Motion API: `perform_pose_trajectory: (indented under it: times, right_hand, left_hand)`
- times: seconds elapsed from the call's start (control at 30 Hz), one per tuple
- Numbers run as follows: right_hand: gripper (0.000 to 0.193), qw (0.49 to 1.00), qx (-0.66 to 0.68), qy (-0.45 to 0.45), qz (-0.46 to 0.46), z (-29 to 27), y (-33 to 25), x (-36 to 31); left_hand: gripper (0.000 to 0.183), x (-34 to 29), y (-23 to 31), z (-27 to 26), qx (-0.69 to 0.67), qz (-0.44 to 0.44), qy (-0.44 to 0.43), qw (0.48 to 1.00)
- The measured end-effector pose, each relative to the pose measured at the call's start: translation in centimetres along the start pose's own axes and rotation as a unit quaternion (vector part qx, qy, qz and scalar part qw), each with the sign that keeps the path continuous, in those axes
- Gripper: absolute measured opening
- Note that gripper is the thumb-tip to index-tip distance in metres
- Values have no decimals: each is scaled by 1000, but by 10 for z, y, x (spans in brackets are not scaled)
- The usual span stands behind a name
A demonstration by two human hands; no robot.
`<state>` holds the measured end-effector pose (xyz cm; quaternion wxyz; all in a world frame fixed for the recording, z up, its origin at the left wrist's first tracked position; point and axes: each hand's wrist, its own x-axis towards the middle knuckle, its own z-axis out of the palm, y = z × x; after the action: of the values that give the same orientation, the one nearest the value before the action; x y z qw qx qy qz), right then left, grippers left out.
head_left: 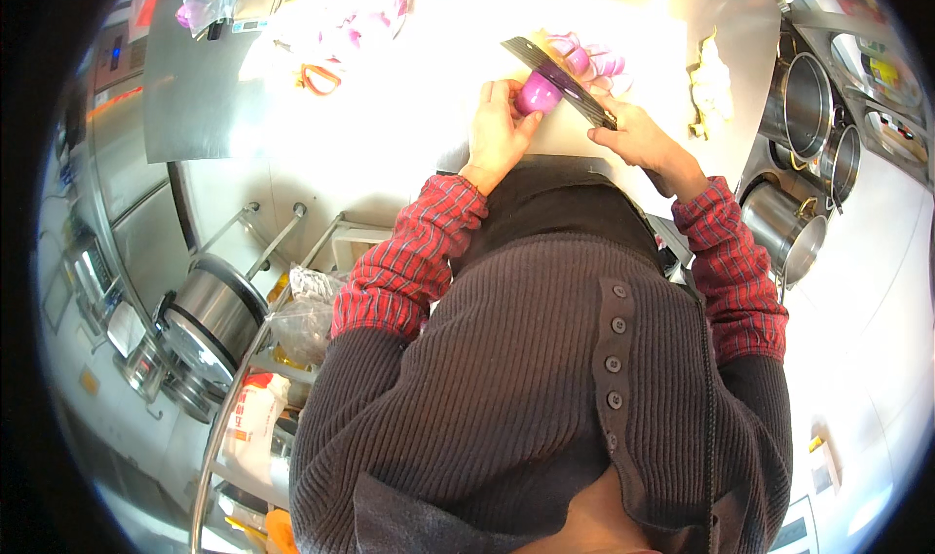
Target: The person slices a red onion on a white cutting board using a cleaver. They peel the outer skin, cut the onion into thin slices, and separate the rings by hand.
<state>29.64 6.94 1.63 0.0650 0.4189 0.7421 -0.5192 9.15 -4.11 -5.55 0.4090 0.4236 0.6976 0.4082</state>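
My left hand (pixel 504 129) is closed around a purple onion (pixel 539 94) on the brightly lit worktop, its fingers on the onion's left side. In my right hand (pixel 638 137) is the handle of a dark, broad-bladed kitchen knife (pixel 557 75). The blade slants up to the left, against the onion's upper right side; whether it has cut in, I cannot tell. Cut onion pieces (pixel 590 59) lie just beyond the blade. Glare hides the surface under the onion.
A heap of purple onion peel or pieces (pixel 362 9) sits far left, with orange-handled scissors (pixel 319 79) nearer. Pale yellowish scraps (pixel 712 85) lie to the right. Metal pots (pixel 804 101) stand beyond the worktop's right edge. A large steel pot (pixel 216 311) is on the lower left.
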Motion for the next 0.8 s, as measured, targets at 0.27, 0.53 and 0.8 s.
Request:
perform_pose_trajectory:
  times: [0.27,0.53,0.8]
  right_hand:
    - [39,996,-42,81,3,5,-17,-7]
    - [26,988,-122,98,7,10,-46,-34]
    - [23,979,-187,78,38,20,-37,-41]
  left_hand:
    - [43,0,1,0,20,4,4,1000]
    - [36,-4,-8,2,-28,-10,22,999]
    - [30,-5,-11,4,-8,0,37,999]
